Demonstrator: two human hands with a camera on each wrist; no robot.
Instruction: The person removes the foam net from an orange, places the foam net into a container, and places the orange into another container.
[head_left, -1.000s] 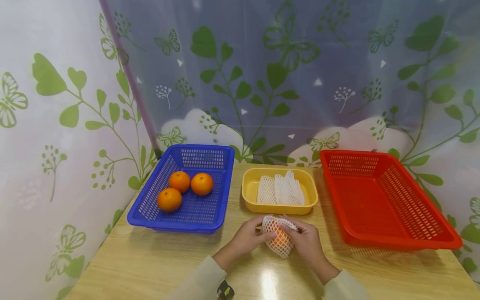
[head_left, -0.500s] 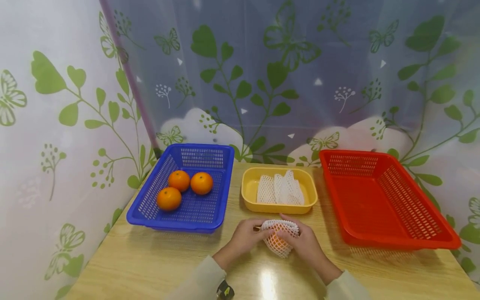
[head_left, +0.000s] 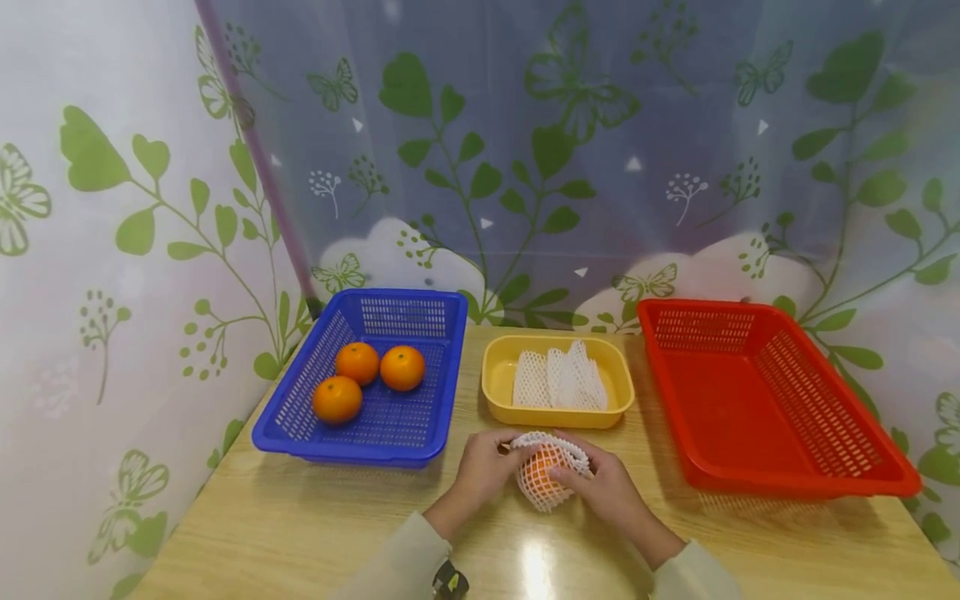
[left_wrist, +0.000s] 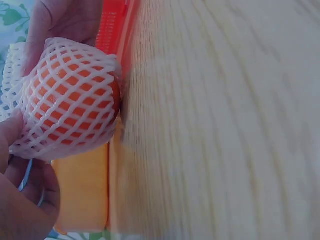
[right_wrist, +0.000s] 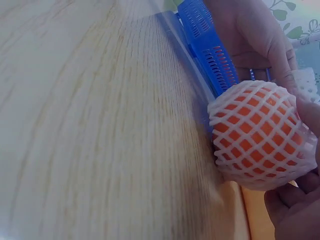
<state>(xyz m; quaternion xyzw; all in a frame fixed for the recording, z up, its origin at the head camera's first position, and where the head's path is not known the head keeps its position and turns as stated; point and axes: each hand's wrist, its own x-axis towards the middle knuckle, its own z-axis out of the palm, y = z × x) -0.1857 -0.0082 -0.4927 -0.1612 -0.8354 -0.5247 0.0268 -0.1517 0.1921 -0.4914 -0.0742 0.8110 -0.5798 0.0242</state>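
An orange (head_left: 542, 468) sits inside a white foam fruit net (head_left: 546, 500) over the table, between the two hands. The net's tight mesh covers most of the fruit in the left wrist view, and its loose open end stands up on the far side. My left hand (head_left: 482, 468) pinches the net's rim on the left, thumb over the edge. On the other side my right hand (head_left: 606, 485) grips net and orange, its thumb lying across the mesh and its other fingers partly hidden behind.
A blue basket (head_left: 442, 417) with several oranges (head_left: 337, 400) stands left. Behind the hands, a yellow tray (head_left: 498, 408) holds flat foam nets (head_left: 562, 379). At right is a red basket (head_left: 720, 408). A patterned curtain (head_left: 480, 167) rises behind the wooden table (head_left: 360, 525).
Both hands and the netted orange have shifted slightly left. My left thumb has moved back to the net's rim, and the net's open end shows wider than half a second ago.
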